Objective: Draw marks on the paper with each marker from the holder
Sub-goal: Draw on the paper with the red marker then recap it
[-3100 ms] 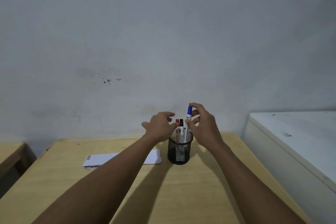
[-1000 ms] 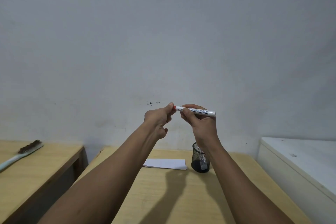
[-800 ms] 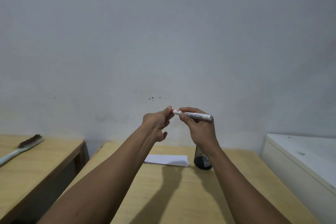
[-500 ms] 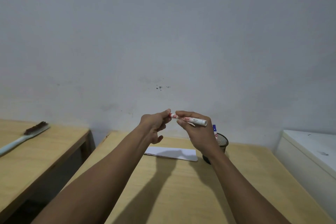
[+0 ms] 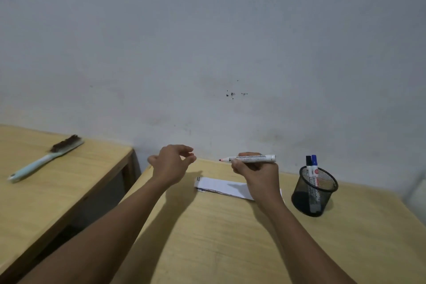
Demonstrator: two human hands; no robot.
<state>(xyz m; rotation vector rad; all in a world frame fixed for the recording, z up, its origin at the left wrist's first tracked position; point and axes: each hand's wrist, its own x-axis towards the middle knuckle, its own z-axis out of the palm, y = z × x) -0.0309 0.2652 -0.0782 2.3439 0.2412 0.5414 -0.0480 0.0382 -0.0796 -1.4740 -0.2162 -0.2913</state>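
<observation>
Overhead, right hand (image 5: 255,174) levels uncapped marker (image 5: 250,158); left hand (image 5: 171,163) pinches.

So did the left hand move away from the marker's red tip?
Yes. The left hand pulled off to the left. It used to pinch the tip of the red marker; now a gap shows between them, above the folded paper.

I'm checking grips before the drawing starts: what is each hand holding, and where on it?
The right hand grips the uncapped red marker around its barrel. The left hand has fingers pinched; whether it holds the cap cannot be told.
</observation>
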